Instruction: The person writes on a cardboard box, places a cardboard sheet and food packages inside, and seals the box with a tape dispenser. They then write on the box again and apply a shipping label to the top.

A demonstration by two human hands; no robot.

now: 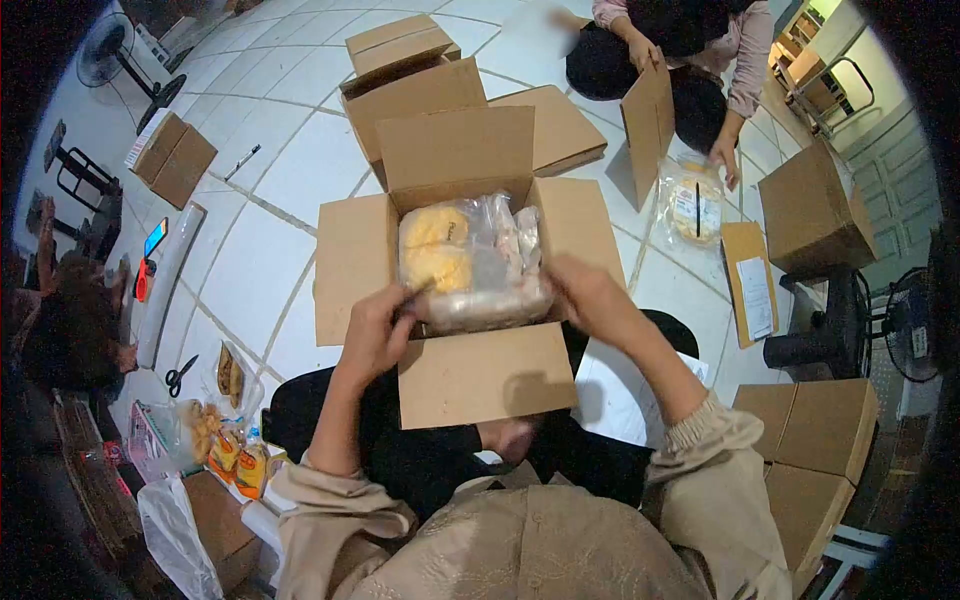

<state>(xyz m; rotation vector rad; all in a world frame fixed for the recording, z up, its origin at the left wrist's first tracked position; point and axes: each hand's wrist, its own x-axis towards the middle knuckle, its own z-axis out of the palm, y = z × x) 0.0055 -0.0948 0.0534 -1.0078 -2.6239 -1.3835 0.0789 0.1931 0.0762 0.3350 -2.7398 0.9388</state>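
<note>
An open cardboard box (486,375) stands in front of me with its flaps folded outward. Inside lie a clear plastic bag (490,308) of packed goods, a pack of yellow food (437,245) with black handwriting and narrow clear packs (515,235) along the right side. My left hand (378,328) is curled over the near left corner of the box, its fingertips closed at the clear bag's edge. At the right wall my right hand (597,300) is somewhat blurred, its fingers bent in against the other side of that bag.
Other cardboard boxes (430,105) stand behind, with more at right (815,210). A co-worker (700,60) holds a cardboard piece (648,130) beside a clear bag of pale food (692,205). Scissors (182,377), snack packs (237,462) and a plastic roll (172,285) lie left; a fan (905,310) stands right.
</note>
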